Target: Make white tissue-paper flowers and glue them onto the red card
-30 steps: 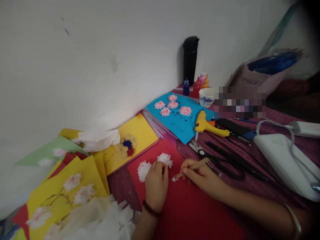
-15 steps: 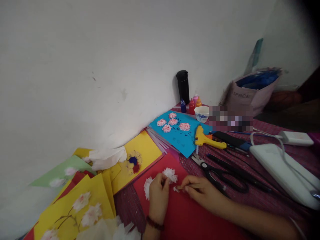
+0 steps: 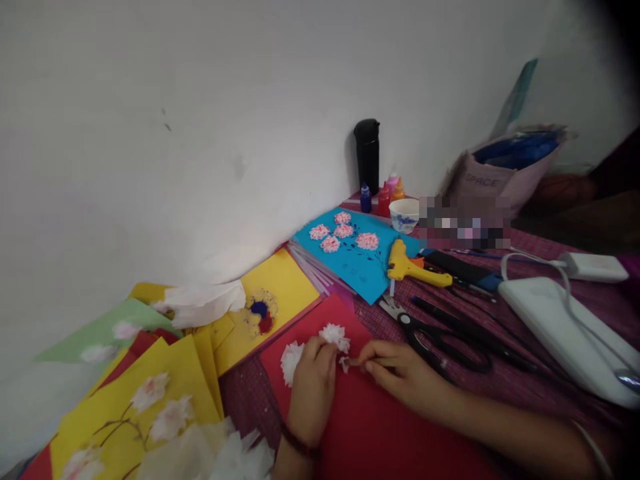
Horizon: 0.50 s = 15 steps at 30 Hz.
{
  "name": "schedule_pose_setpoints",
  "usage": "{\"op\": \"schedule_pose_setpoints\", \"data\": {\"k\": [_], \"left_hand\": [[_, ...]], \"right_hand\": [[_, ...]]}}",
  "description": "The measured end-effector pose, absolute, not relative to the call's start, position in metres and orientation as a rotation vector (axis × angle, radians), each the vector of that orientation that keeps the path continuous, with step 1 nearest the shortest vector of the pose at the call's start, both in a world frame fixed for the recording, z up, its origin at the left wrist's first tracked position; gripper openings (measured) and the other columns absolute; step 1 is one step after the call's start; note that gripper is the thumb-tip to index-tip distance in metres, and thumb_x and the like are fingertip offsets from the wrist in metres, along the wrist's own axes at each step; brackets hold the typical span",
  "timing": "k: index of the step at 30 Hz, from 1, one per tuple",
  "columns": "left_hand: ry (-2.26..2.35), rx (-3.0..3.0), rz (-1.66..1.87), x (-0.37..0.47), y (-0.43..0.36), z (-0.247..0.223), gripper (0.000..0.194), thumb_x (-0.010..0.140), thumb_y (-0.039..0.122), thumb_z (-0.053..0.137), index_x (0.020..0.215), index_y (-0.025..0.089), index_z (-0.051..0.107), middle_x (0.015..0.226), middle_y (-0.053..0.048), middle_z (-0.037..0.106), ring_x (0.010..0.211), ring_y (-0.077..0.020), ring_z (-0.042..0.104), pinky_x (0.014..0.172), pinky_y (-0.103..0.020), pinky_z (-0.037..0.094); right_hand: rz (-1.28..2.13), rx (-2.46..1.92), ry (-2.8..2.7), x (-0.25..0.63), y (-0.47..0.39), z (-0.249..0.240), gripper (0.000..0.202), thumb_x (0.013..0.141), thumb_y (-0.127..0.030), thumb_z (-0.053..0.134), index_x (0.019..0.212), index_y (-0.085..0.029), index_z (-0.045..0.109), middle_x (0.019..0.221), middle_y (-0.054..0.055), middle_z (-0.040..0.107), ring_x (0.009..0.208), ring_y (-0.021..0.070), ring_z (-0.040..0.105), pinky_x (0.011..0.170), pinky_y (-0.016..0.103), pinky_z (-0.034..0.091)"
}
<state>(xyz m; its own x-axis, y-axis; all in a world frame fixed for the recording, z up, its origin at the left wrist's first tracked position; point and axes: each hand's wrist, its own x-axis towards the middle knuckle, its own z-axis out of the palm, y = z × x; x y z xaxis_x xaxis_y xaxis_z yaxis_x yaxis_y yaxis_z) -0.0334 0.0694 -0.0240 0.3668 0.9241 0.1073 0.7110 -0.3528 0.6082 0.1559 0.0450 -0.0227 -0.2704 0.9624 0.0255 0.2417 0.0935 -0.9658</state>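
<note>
On a red sheet of paper [image 3: 380,427] lie two ruffled white tissue-paper flowers [image 3: 334,337]. My left hand [image 3: 314,377], a dark bracelet at its wrist, is over the sheet between and just below the flowers. Its fingers are drawn together in a pinch, and what they hold, if anything, is hidden. My right hand [image 3: 400,373] grips a thin wooden stick [image 3: 356,362] that points left. At the stick's tip is a small white tissue piece [image 3: 345,364], close to my left fingertips.
Scissors [image 3: 435,333], a yellow glue gun [image 3: 415,268] and a white power bank [image 3: 565,337] lie at the right. Behind are a blue flower card [image 3: 350,267], paint bottles [image 3: 384,199], a bowl [image 3: 404,216] and a black flask [image 3: 367,157]. Yellow cards [image 3: 185,380] overlap at left.
The view has shifted slightly. My left fingers have turned a little over the sheet, and the stick's tip with the white piece has come up beside them.
</note>
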Motion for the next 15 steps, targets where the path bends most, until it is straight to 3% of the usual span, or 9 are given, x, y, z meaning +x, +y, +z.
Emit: {"op": "schedule_pose_setpoints", "data": {"k": [8, 15], "left_hand": [[1.506, 2.019, 0.697, -0.029, 0.083, -0.025, 0.016, 0.085, 0.013, 0.047, 0.073, 0.019, 0.055, 0.078, -0.001, 0.052, 0.074, -0.016, 0.053, 0.067, -0.027, 0.04], [1.522, 1.945, 0.72, -0.031, 0.085, -0.023, 0.015, 0.083, 0.014, 0.048, 0.071, 0.019, 0.056, 0.077, -0.001, 0.053, 0.074, -0.0162, 0.054, 0.067, -0.027, 0.04]], "right_hand": [[1.145, -1.192, -1.685, 0.156, 0.043, -0.021, 0.018, 0.087, -0.018, 0.045, 0.08, -0.017, 0.062, 0.073, 0.001, 0.062, 0.069, 0.0138, 0.058, 0.065, 0.023, 0.043], [1.092, -1.169, -1.732, 0.155, 0.043, -0.021, 0.017, 0.089, -0.016, 0.045, 0.085, -0.019, 0.061, 0.08, 0.0, 0.063, 0.075, 0.0139, 0.06, 0.071, 0.023, 0.044]]}}
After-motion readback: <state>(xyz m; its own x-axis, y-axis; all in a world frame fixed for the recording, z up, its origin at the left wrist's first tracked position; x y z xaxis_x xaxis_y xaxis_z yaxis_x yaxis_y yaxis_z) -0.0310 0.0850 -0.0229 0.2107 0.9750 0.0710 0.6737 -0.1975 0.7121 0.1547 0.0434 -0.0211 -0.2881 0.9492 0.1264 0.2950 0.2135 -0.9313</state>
